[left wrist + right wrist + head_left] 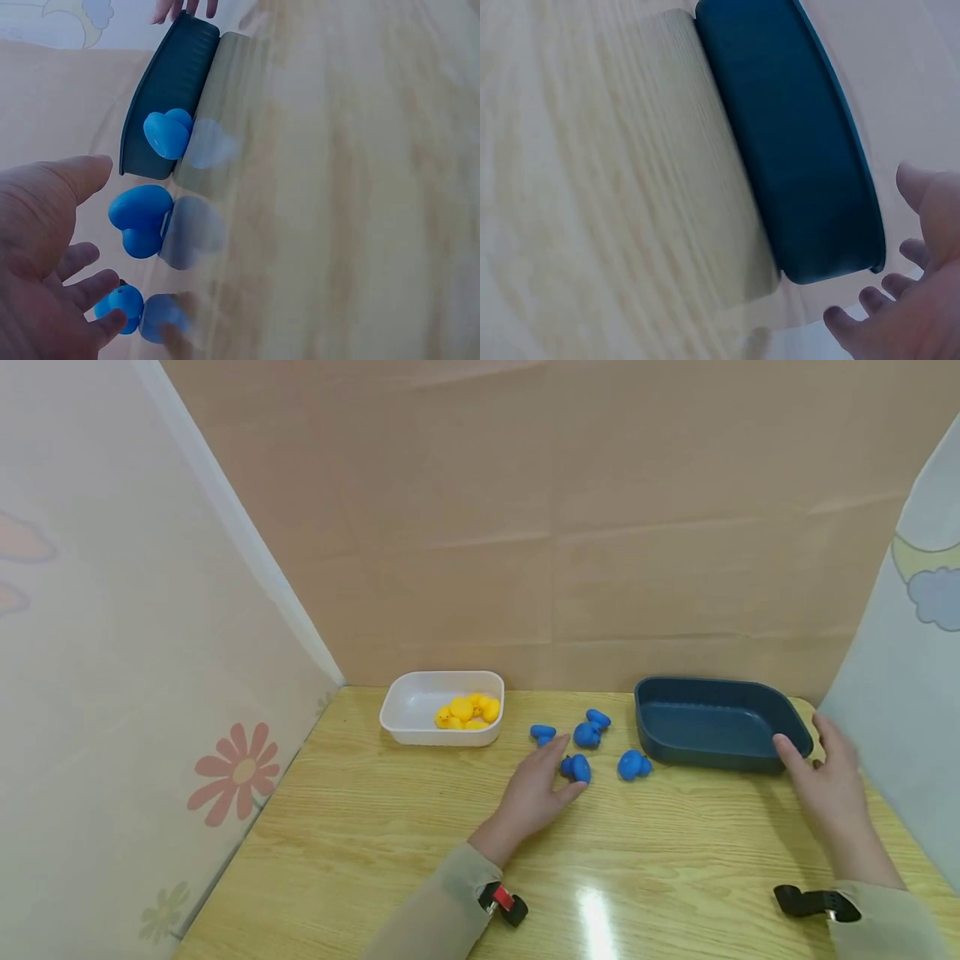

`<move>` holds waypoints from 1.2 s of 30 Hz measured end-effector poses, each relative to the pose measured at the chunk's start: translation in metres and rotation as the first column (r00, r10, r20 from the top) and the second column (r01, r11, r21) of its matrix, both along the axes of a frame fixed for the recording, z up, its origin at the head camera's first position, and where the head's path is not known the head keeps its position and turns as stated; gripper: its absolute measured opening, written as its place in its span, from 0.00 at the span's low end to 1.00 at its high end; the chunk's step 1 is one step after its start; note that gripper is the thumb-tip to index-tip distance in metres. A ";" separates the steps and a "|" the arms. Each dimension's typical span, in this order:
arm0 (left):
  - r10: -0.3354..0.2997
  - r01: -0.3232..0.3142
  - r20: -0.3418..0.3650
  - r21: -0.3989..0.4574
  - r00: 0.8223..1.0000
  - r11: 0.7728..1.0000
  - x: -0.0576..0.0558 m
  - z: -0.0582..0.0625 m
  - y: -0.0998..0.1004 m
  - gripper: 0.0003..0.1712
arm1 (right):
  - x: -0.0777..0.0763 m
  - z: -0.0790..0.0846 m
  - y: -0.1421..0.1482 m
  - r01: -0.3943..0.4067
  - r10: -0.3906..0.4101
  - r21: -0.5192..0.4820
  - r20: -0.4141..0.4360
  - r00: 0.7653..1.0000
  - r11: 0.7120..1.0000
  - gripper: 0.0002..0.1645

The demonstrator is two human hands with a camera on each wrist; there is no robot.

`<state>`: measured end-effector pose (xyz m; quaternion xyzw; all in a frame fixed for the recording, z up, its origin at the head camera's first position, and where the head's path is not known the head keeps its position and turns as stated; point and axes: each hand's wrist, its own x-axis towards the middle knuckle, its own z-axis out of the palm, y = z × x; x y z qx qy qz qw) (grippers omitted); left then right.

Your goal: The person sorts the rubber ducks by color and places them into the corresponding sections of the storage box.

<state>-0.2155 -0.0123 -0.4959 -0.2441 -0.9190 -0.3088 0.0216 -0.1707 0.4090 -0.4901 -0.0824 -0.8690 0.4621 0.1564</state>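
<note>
In the head view my left hand (pixel 529 793) is low over the table, its thumb and fingers spread around a small blue duck-shaped toy (pixel 577 768). The left wrist view shows this hand (pixel 45 255) with thumb and fingers apart and nothing gripped, close to the blue toys (pixel 141 220). Another blue toy (pixel 632 765) lies to the right, and others (pixel 588 734) lie farther back. At the right end of a dark blue tray (pixel 712 757) is my right hand (pixel 834 789). Its fingers (pixel 874 300) and thumb are spread beside the tray's end.
A white container (pixel 412 706) stands at the back left, with several yellow toy ducks (pixel 461 707) inside. Behind the table rises a brown paper-like backdrop (pixel 555 527). Pale panels with printed pictures flank the left (pixel 150 652) and right (pixel 930 710) sides.
</note>
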 end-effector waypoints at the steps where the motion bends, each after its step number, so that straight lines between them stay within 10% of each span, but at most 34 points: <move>1: 0.000 0.000 0.003 -0.001 1.000 1.000 0.000 -0.001 0.001 0.46 | 0.000 -0.001 0.000 -0.003 0.003 -0.021 0.013 1.000 1.000 0.50; 13: 0.015 -0.015 0.008 -0.040 1.000 0.999 -0.005 -0.006 0.004 0.45 | -0.006 0.000 -0.005 -0.006 0.022 -0.254 0.061 0.998 0.967 0.55; 36: 0.040 -0.044 -0.044 -0.092 0.998 0.995 -0.011 -0.013 0.010 0.42 | -0.026 -0.013 -0.018 0.018 0.013 -0.312 0.097 0.995 0.950 0.57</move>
